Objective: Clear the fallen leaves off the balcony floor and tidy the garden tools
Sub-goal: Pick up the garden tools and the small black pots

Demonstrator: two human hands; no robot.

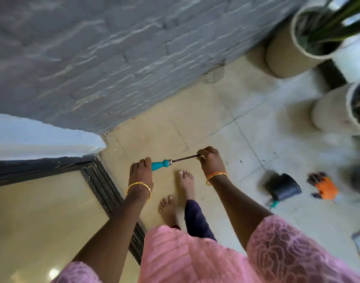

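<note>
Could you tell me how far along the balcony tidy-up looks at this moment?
The floor in view shows no obvious leaves, only small dark specks, so sweeping looks largely done. In hand: a teal-handled tool, handle held by the left hand, metal shaft pinched by the right hand. Still left: the dark pouch and the orange glove lie loose on the floor near the white pots.

My tool (171, 161) has a smooth, shiny teal plastic handle and a thin dark metal rod. The grey wall (93, 54) looks rough. The floor (226, 111) tiles look smooth.
</note>
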